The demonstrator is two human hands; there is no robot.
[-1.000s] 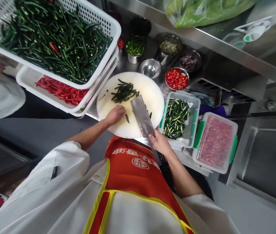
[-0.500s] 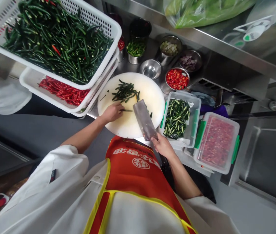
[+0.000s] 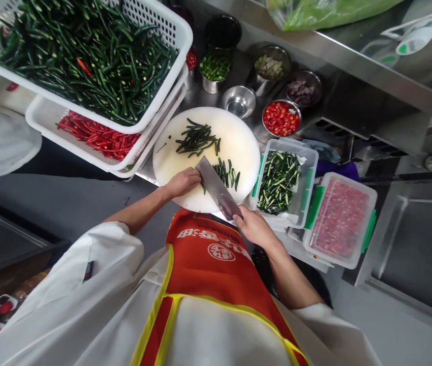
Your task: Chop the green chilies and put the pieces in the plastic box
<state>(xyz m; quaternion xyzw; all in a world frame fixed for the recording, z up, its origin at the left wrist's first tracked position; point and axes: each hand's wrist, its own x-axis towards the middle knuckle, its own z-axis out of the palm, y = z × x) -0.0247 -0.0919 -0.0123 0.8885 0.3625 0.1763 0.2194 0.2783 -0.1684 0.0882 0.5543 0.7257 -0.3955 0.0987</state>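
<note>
A round white cutting board carries a pile of whole green chillies and a few cut pieces. My right hand is closed round the handle of a cleaver, whose blade stands edge-down on the board. My left hand is curled against the blade's left side, fingers pressed down on a green chilli that is mostly hidden under them.
Two stacked white baskets hold green chillies and red chillies at the left. Steel bowls of chopped ingredients stand behind the board. A clear tub of cut green chillies and a lidded tub sit at the right.
My left hand pulled a chilli from the pile toward the board's near side. The cleaver swung left and came down beside that hand; cut pieces now lie right of the blade.
</note>
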